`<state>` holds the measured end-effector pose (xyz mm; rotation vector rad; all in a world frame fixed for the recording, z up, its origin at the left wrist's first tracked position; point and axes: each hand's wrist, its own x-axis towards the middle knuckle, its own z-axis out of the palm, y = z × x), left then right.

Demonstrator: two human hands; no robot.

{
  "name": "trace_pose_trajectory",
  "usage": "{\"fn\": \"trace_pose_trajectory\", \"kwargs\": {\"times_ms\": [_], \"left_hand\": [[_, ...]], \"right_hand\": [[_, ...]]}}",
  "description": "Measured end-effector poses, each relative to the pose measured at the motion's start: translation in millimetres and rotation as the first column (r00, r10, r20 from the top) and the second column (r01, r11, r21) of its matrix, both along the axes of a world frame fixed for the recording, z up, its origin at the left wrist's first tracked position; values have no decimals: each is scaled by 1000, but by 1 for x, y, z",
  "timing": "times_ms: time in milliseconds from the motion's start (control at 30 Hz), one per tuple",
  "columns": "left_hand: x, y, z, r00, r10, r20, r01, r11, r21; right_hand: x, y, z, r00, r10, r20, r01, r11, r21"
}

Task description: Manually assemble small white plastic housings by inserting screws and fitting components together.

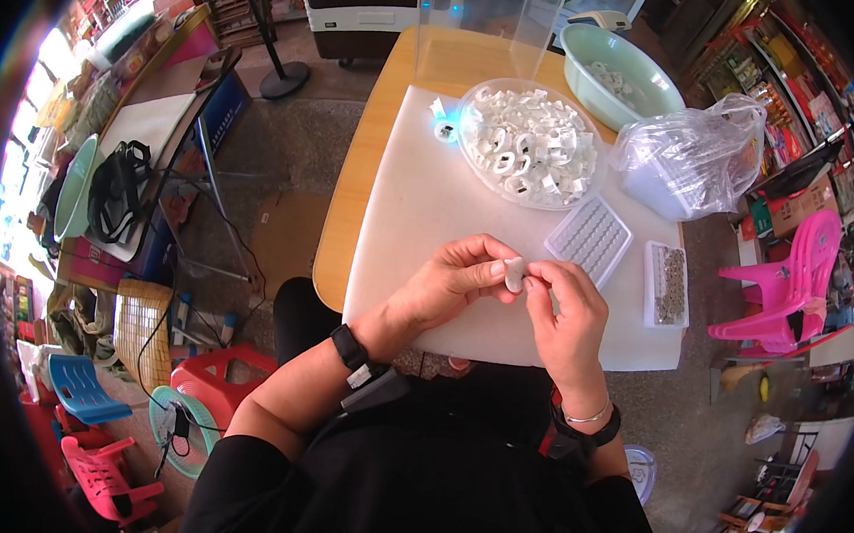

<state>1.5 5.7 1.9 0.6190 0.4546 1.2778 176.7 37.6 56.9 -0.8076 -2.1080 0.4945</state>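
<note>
My left hand (458,277) pinches a small white plastic piece (514,275) between thumb and fingertips, above the white mat (434,199). Against the right side of that piece, the thumb and fingertips of my right hand (570,310) are closed together. Whatever sits between them, if anything, is too small to make out. Beyond my hands stands a clear round tub (471,162) heaped with similar white plastic pieces (536,133). A white ridged tray (593,240) lies just past my right hand. To its right is a narrow white box (653,285) with many tiny metallic parts (673,280).
A pale green basin (643,95) with some white pieces stands at the back right, behind a clear plastic bag (698,155). A transparent bin (483,26) is at the table's far edge. Pink chairs (790,279) stand to the right; a red stool (218,380) is at left.
</note>
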Motion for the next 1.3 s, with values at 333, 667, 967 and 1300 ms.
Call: {"fn": "trace_pose_trajectory", "kwargs": {"times_ms": [333,667,967,1300], "left_hand": [[2,-1,6,953,64,-298,-61,998,17],[3,0,0,998,54,-35,-58,994,-95],[0,-2,8,996,43,-84,-52,993,-108],[2,1,4,979,42,-197,-53,997,-52]], "right_hand": [[1,3,0,985,24,171,-33,998,52],[5,4,-9,999,33,-11,-34,987,-157],[0,2,0,998,60,7,-59,992,-111],[3,8,1,972,129,198,-139,990,36]]}}
